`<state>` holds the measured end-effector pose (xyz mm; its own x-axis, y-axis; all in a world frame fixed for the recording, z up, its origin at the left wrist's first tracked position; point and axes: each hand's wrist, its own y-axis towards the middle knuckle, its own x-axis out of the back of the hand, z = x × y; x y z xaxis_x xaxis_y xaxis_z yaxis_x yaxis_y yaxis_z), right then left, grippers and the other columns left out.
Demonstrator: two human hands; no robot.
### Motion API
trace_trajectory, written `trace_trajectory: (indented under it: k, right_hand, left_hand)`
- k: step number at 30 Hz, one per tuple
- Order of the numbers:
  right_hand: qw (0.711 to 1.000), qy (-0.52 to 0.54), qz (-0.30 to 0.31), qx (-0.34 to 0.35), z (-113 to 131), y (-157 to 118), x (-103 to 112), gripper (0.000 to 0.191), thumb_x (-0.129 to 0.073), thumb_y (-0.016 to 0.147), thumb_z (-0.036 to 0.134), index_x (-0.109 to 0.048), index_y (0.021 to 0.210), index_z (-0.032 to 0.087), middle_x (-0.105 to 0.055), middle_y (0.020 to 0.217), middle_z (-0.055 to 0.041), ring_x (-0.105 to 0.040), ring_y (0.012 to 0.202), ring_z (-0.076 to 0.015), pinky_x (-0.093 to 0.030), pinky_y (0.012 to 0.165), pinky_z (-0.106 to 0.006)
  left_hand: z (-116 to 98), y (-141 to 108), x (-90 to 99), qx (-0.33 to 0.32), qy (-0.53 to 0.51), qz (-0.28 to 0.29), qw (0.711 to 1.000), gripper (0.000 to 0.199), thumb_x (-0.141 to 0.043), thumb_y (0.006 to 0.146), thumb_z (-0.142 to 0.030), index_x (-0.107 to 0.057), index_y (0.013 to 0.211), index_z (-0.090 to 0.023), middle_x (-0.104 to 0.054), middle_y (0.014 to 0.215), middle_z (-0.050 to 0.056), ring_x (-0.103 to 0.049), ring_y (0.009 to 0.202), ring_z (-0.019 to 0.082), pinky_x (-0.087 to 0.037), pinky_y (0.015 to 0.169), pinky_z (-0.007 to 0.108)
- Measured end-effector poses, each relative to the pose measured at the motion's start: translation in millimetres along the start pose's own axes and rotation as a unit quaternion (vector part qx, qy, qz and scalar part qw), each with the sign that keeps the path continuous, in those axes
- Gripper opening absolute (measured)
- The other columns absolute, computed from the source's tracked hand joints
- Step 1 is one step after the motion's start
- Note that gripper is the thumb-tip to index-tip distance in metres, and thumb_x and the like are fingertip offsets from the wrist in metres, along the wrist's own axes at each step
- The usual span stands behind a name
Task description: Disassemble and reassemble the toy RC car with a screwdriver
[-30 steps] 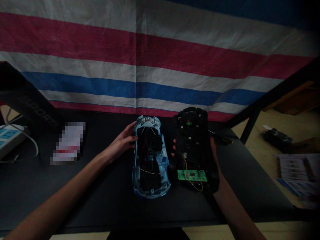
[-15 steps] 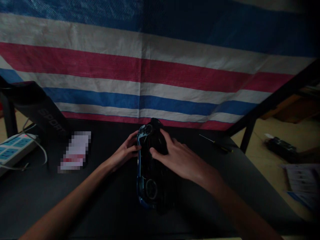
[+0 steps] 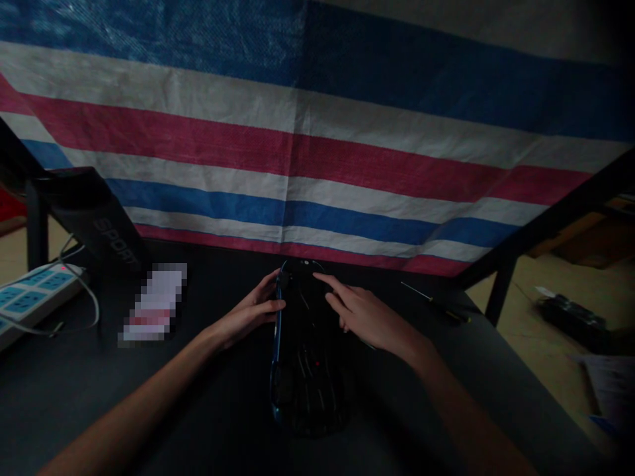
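A toy car (image 3: 308,330) lies upside down on the black tabletop, its dark underside facing up and a strip of blue body showing along its left side. A small red spot shows on the underside. My left hand (image 3: 253,307) holds the car's left edge near the far end, thumb on top and fingers along the side. At the far right of the car, my right hand (image 3: 360,311) has its index finger stretched over the underside; its thumb is apart and the other fingers are bent. Shadow hides the car's right side.
A screwdriver (image 3: 449,312) lies on the table (image 3: 208,410) to the right. On the left are a pixelated white and red item (image 3: 157,301), a power strip (image 3: 37,291) with a cable, and a black "SPORT" object (image 3: 106,225). A striped tarp (image 3: 297,152) hangs behind.
The car has turned from a tilted pose, with its left wheels showing, to underside up. My right hand has let go and shifted right, index finger now extended. My left hand stays on the left edge.
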<state>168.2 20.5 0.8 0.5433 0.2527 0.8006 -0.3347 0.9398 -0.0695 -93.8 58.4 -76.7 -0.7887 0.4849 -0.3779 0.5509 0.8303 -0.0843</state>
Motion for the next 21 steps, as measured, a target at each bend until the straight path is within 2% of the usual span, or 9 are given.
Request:
trace_trajectory:
  k: [2, 4, 7, 9, 10, 12, 15, 18, 21]
  right_hand:
    - [0.991, 0.13, 0.026, 0.014, -23.5, 2.1, -5.2, 0.054, -0.039, 0.107, 0.047, -0.035, 0.16, 0.038, -0.064, 0.094, -0.0017, -0.066, 0.067, -0.0168, -0.056, 0.067, -0.035]
    - [0.974, 0.224, 0.022, 0.026, -40.1, 4.8, -15.1, 0.057, -0.046, 0.105, 0.046, -0.033, 0.16, 0.037, -0.055, 0.087, 0.0028, -0.06, 0.062, -0.0128, -0.052, 0.06, -0.029]
    - [0.947, 0.318, -0.006, 0.044, -52.4, 7.8, -30.6, 0.059, -0.052, 0.104, 0.043, -0.032, 0.159, 0.036, -0.047, 0.084, 0.0054, -0.05, 0.061, -0.0097, -0.045, 0.055, -0.024]
    - [0.937, 0.345, -0.014, 0.053, -56.1, 8.5, -35.7, 0.059, -0.055, 0.103, 0.043, -0.032, 0.157, 0.035, -0.046, 0.082, 0.0061, -0.046, 0.06, -0.0095, -0.041, 0.052, -0.023]
    - [0.937, 0.345, -0.021, 0.054, -57.9, 8.5, -35.8, 0.059, -0.054, 0.103, 0.043, -0.032, 0.157, 0.034, -0.048, 0.082, 0.0059, -0.046, 0.06, -0.0098, -0.04, 0.052, -0.023]
    - [0.956, 0.286, -0.046, 0.051, -63.0, 7.4, -31.7, 0.053, -0.05, 0.105, 0.043, -0.034, 0.154, 0.031, -0.054, 0.085, 0.004, -0.052, 0.064, -0.0113, -0.044, 0.057, -0.025]
    - [0.986, 0.143, -0.085, 0.033, -74.2, 1.9, -20.5, 0.029, -0.048, 0.105, 0.04, -0.056, 0.13, 0.026, -0.062, 0.089, 0.0006, -0.06, 0.075, -0.0138, -0.047, 0.069, -0.029]
    - [0.995, 0.073, -0.068, 0.024, -82.0, -6.6, -14.2, 0.013, -0.064, 0.097, 0.037, -0.066, 0.099, 0.025, -0.062, 0.082, 0.001, -0.059, 0.074, -0.015, -0.043, 0.067, -0.03]
    - [0.998, 0.025, -0.051, 0.027, -79.0, -13.4, -17.4, 0.012, -0.074, 0.088, 0.031, -0.065, 0.09, 0.023, -0.061, 0.082, 0.0012, -0.056, 0.076, -0.0166, -0.039, 0.068, -0.031]
  left_hand:
    - [0.7, -0.6, 0.0, 0.001, 0.012, -0.004, 1.0, 0.071, -0.076, 0.089, -0.027, -0.046, 0.151, -0.045, -0.037, 0.169, 0.002, -0.044, 0.148, 0.032, -0.047, 0.112, 0.045]
    - [0.7, -1.1, 0.1, 0.008, 0.015, -0.007, 1.0, 0.073, -0.076, 0.089, -0.027, -0.045, 0.153, -0.045, -0.035, 0.17, 0.002, -0.046, 0.147, 0.032, -0.047, 0.112, 0.046]
    - [-1.0, -1.7, 0.9, 0.021, 0.029, -0.015, 0.999, 0.074, -0.075, 0.09, -0.025, -0.044, 0.153, -0.045, -0.031, 0.172, 0.001, -0.046, 0.147, 0.032, -0.048, 0.11, 0.044]
    - [-3.0, -1.7, 1.9, 0.031, 0.042, -0.017, 0.999, 0.075, -0.074, 0.09, -0.025, -0.043, 0.154, -0.046, -0.029, 0.173, 0.0, -0.045, 0.147, 0.032, -0.049, 0.11, 0.044]
    - [-4.0, -1.5, 2.5, 0.036, 0.047, -0.018, 0.998, 0.075, -0.074, 0.09, -0.025, -0.042, 0.155, -0.046, -0.029, 0.173, 0.0, -0.045, 0.148, 0.032, -0.048, 0.111, 0.043]
    - [-5.6, -0.8, 3.8, 0.044, 0.053, -0.017, 0.997, 0.076, -0.073, 0.091, -0.025, -0.039, 0.156, -0.046, -0.029, 0.173, -0.001, -0.045, 0.148, 0.031, -0.047, 0.112, 0.042]
    - [-5.8, 0.4, 5.7, 0.049, 0.05, -0.02, 0.997, 0.076, -0.072, 0.091, -0.026, -0.039, 0.157, -0.045, -0.031, 0.172, -0.001, -0.046, 0.147, 0.032, -0.048, 0.111, 0.041]
    - [-4.8, 1.2, 6.8, 0.055, 0.05, -0.025, 0.997, 0.076, -0.073, 0.09, -0.028, -0.04, 0.156, -0.045, -0.035, 0.17, -0.001, -0.045, 0.147, 0.034, -0.048, 0.111, 0.043]
    - [-4.8, 1.5, 6.9, 0.054, 0.055, -0.031, 0.997, 0.077, -0.073, 0.09, -0.029, -0.039, 0.157, -0.045, -0.037, 0.169, -0.001, -0.044, 0.147, 0.034, -0.046, 0.113, 0.046]
